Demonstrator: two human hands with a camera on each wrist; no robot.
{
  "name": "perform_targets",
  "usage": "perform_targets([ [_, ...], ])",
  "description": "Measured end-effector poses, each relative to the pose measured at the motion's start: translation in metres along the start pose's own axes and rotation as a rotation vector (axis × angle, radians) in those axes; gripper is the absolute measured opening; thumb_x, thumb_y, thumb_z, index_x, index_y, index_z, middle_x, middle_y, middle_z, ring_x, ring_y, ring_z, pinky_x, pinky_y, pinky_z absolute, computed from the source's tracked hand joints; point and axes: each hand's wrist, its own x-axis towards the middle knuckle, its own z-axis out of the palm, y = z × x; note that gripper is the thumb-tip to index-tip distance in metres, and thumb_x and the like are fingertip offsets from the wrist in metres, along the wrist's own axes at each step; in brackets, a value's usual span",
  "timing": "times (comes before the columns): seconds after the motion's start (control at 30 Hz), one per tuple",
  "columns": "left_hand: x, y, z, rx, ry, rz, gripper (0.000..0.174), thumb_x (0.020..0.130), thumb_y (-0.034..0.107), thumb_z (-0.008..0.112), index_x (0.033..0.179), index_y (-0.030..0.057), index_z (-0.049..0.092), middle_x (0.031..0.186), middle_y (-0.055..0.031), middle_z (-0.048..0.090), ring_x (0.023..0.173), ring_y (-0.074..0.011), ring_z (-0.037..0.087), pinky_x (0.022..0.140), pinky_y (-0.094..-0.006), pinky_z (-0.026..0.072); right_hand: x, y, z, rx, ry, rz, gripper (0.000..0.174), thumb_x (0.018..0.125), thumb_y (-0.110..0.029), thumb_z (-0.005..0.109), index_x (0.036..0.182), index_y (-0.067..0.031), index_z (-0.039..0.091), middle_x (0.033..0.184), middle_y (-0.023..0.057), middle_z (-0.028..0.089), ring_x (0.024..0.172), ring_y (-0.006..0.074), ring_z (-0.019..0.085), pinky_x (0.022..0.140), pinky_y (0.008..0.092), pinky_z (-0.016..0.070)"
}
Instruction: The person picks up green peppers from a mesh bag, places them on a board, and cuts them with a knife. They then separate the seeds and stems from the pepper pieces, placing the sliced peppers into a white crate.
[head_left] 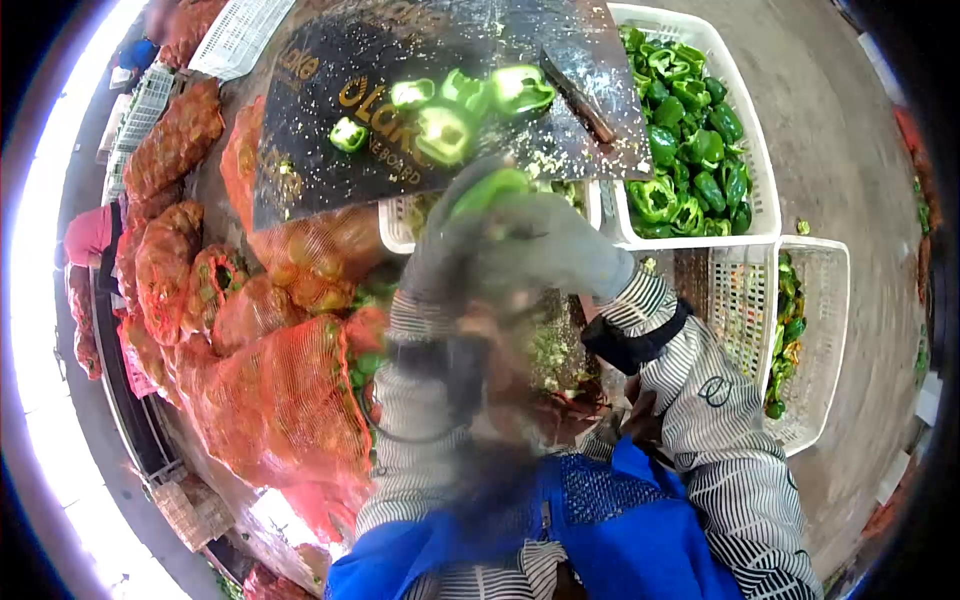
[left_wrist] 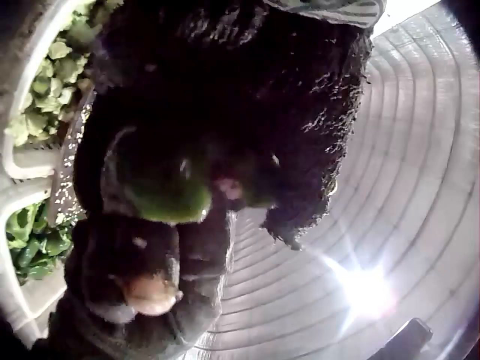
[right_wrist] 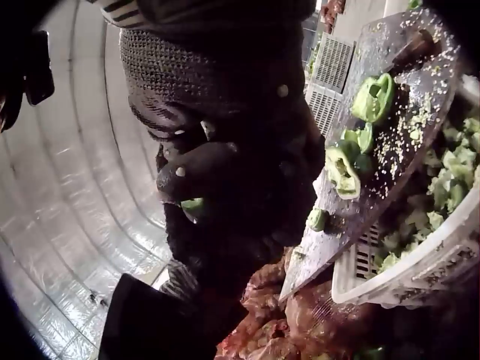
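In the head view both gloved hands meet over the near edge of a black lettered board (head_left: 300, 190), close to my body. My left hand (head_left: 438, 235) holds a green bell pepper (head_left: 492, 188) from the left side. Blurred by motion, my right hand (head_left: 565, 240) grips it from the right. The left wrist view gives a dark close-up of the pepper (left_wrist: 169, 199) among gloved fingers, with one bare fingertip (left_wrist: 152, 294) poking out. Only a small green patch of pepper (right_wrist: 193, 208) shows under the right glove (right_wrist: 232, 157) in the right wrist view.
Cut pepper pieces (head_left: 443, 135) and a knife (head_left: 580, 98) lie on the seed-strewn board. At right stand a white crate (head_left: 755, 130) of green peppers and a lower crate (head_left: 835, 350). A trimmings basket (right_wrist: 420, 274) sits below the board. Red mesh sacks (head_left: 275, 410) crowd the left.
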Motion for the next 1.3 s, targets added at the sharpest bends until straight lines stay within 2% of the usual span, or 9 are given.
perform_targets([
  [0.13,-0.007,0.005,0.004,-0.171,-0.079,-0.032,0.069,0.078,0.026,0.076,0.138,0.0090,0.047,0.134,-0.0151,0.050,0.119,-0.0279,0.053,0.095,-0.0394,0.0519,-0.002,0.002,-0.004,-0.323,-0.081,-0.509,0.023,0.085,-0.016,0.068,0.098,0.0020,0.062,0.091,0.0139,0.065,0.082,0.0267,0.065,0.079,0.0374,0.0541],
  [0.17,-0.006,0.003,0.001,-0.171,-0.079,-0.034,0.069,0.078,0.026,0.076,0.138,0.0090,0.047,0.134,-0.0151,0.050,0.119,-0.0279,0.053,0.095,-0.0394,0.0519,-0.005,-0.006,-0.007,0.118,-0.132,0.107,0.023,0.086,-0.016,0.067,0.100,0.0028,0.064,0.097,0.0143,0.066,0.086,0.0261,0.066,0.080,0.0372,0.0546],
  [0.4,0.014,0.003,-0.006,0.092,0.189,0.053,0.057,0.069,0.018,0.081,0.121,0.0266,0.059,0.135,-0.0179,0.045,0.116,-0.0299,0.056,0.093,-0.0370,0.0529,0.015,0.048,0.011,-0.019,0.161,-0.308,0.022,0.086,-0.006,0.063,0.106,0.0040,0.061,0.091,0.0150,0.066,0.085,0.0282,0.067,0.077,0.0371,0.0548],
  [0.43,0.013,-0.001,-0.010,0.961,0.155,0.456,0.053,0.075,0.016,0.080,0.122,0.0237,0.059,0.129,-0.0165,0.047,0.107,-0.0236,0.059,0.086,-0.0363,0.0550,0.013,0.028,0.011,-0.111,0.206,-0.244,0.021,0.086,-0.005,0.062,0.106,0.0026,0.061,0.090,0.0170,0.066,0.084,0.0298,0.066,0.078,0.0387,0.0538],
  [0.7,0.008,-0.007,-0.011,0.961,0.388,0.769,0.053,0.088,0.028,0.067,0.132,0.0055,0.048,0.122,-0.0147,0.057,0.109,-0.0275,0.060,0.093,-0.0402,0.0529,0.022,0.013,-0.008,-0.404,0.420,-0.074,0.021,0.089,-0.013,0.059,0.106,-0.0025,0.062,0.090,0.0204,0.065,0.089,0.0336,0.065,0.082,0.0414,0.0516],
  [0.83,0.002,0.002,-0.028,-0.363,0.398,0.425,0.057,0.094,0.043,0.058,0.139,0.0111,0.044,0.126,-0.0159,0.058,0.115,-0.0327,0.059,0.093,-0.0468,0.0536,0.001,-0.002,-0.015,-0.684,0.212,-0.075,0.048,0.084,-0.014,0.064,0.130,-0.0056,0.053,0.127,0.0164,0.055,0.113,0.0320,0.057,0.099,0.0420,0.0467],
  [0.93,0.024,-0.026,-0.053,1.103,0.513,0.633,0.056,0.097,0.048,0.052,0.139,0.0109,0.045,0.127,-0.0116,0.057,0.110,-0.0268,0.060,0.091,-0.0415,0.0532,0.002,0.006,-0.005,-0.687,0.193,-0.312,0.067,0.078,-0.006,0.063,0.142,-0.0057,0.043,0.129,0.0190,0.055,0.124,0.0333,0.051,0.104,0.0415,0.0439],
  [1.0,0.021,-0.026,0.027,0.023,0.311,0.324,0.060,0.100,0.048,0.048,0.143,0.0073,0.040,0.129,-0.0115,0.055,0.109,-0.0211,0.059,0.095,-0.0367,0.0502,-0.002,0.007,-0.007,-0.558,0.321,-0.185,0.065,0.077,-0.008,0.067,0.139,-0.0035,0.045,0.125,0.0197,0.058,0.118,0.0343,0.056,0.103,0.0425,0.0453],
  [1.3,0.080,-0.019,-0.019,1.132,0.816,0.050,0.045,0.085,0.021,0.070,0.124,0.0004,0.059,0.120,-0.0172,0.064,0.110,-0.0276,0.061,0.096,-0.0347,0.0476,-0.033,0.040,-0.132,-1.234,1.112,0.111,0.063,0.085,-0.017,0.068,0.142,-0.0071,0.041,0.124,0.0181,0.056,0.116,0.0331,0.053,0.096,0.0466,0.0450],
])
